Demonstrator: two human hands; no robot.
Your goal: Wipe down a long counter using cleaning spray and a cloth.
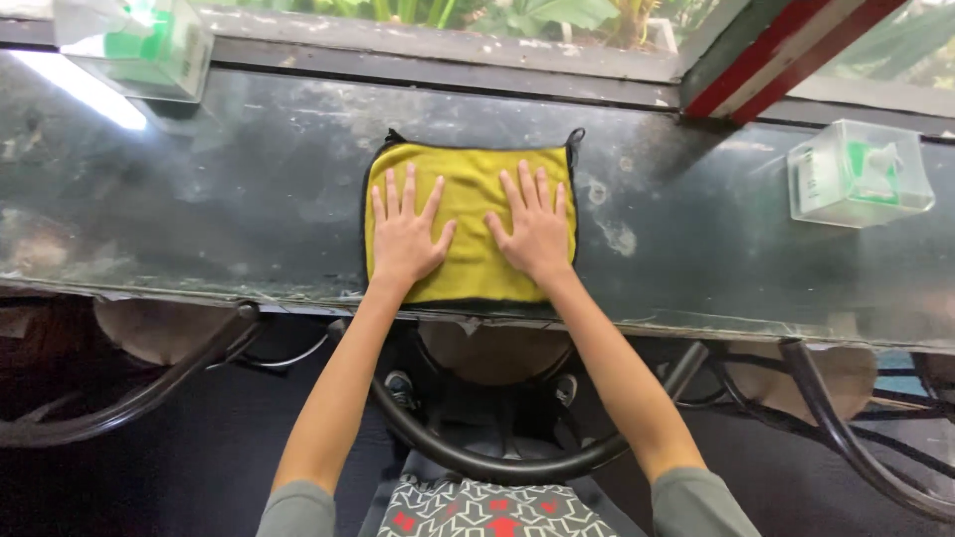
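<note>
Head view: both hands' fingers (408,199) spread flat, pressing the yellow cloth (473,189).

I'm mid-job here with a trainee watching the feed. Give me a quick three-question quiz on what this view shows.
1. True or false: both hands, the left hand and the right hand, lie flat with fingers spread on the yellow microfibre cloth with black edging.
2. Multiple choice: the cloth lies on A) the dark glass counter top, B) a stool seat, C) the floor.
3. How many clear plastic tissue boxes stand on the counter, and where?

Key: 1 true. 2 A. 3 two: the clear tissue box at far left and the clear tissue box at right.
</note>
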